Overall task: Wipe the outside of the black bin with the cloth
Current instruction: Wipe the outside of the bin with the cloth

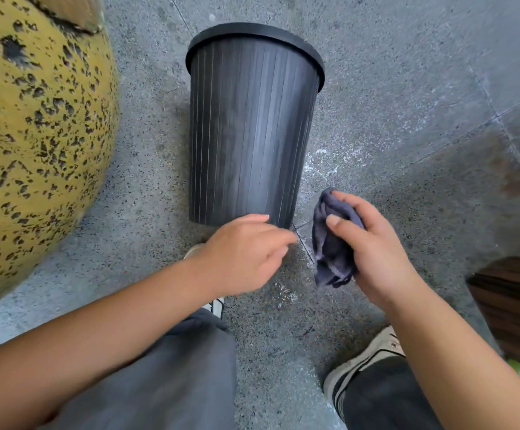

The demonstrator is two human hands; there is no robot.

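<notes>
Bin (249,135) inverted; left hand (243,252) hides its near edge.

The bin (249,131) lies on its side on the floor (407,88), its rim end away from the person and its base end toward them. Left of the bin stands a big rounded pot (35,125), near but apart from it. Just before the bin's base end hovers the left hand (243,252), its fingertips close to the base edge. Right of that same end is the right hand (373,246), with the cloth (330,243) bunched in it, just beside the bin. Nearer than the bin, the person's knee (175,367) is to the left and a shoe (364,361) to the right. Far right of the bin sits a slatted panel (513,305)
</notes>
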